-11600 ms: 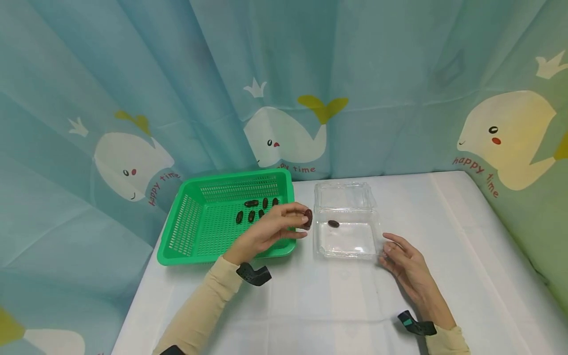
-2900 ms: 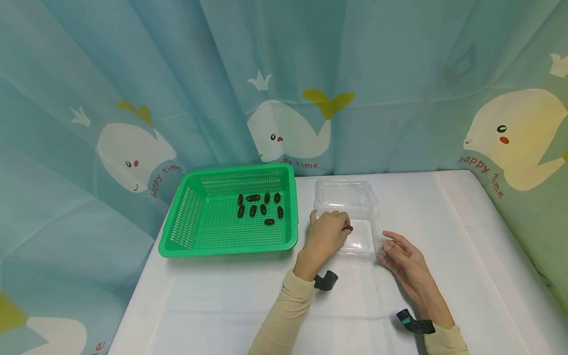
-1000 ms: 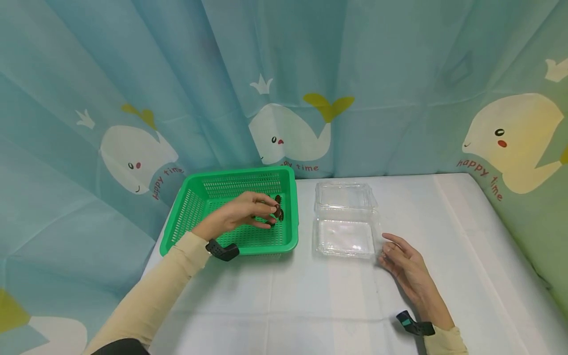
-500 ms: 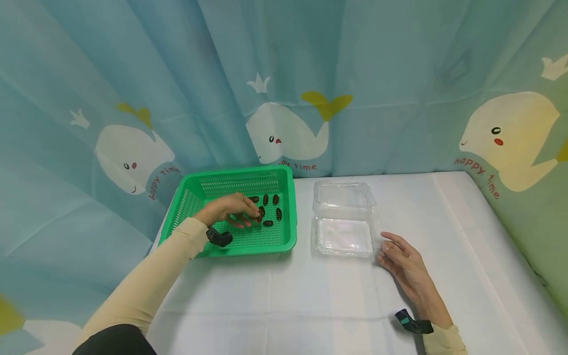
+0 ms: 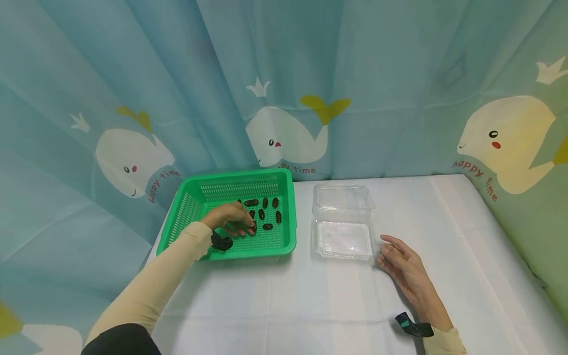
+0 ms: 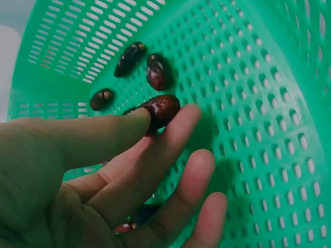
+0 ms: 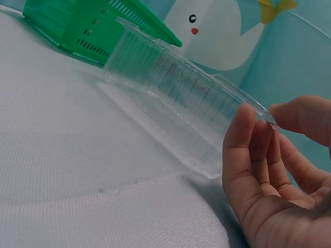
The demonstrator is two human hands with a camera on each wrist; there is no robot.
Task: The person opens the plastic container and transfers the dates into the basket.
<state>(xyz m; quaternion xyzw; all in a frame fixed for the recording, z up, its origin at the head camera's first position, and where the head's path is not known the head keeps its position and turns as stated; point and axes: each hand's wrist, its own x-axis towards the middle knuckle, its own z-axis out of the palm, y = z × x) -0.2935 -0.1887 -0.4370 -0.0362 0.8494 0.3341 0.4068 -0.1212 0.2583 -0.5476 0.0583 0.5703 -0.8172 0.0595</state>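
Observation:
My left hand [image 5: 230, 216] is down inside the green basket [image 5: 248, 254]. Between thumb and index finger it pinches a dark reddish-brown date [image 6: 166, 108], seen best in the left wrist view. Other dates [image 5: 267, 227] lie spread over the basket floor, some partly hidden by the hand. To the right stands a clear plastic clamshell box [image 5: 343, 237], lid folded back, with no date visible in it. My right hand [image 5: 406, 271] pinches the box's rim at its right side; in the right wrist view, thumb and fingers [image 7: 240, 129] meet at that edge.
A white cloth [image 5: 310, 301] covers the table. Behind it hangs a blue-green curtain [image 5: 381, 98] with printed whales. The basket's walls rise around the left hand, and the box's lid [image 5: 341, 198] lies toward the curtain.
Earlier the left hand was in the box with a date; now the box shows none. Over the last second, the hand moved left, then lower in the basket with a date. The right hand stayed.

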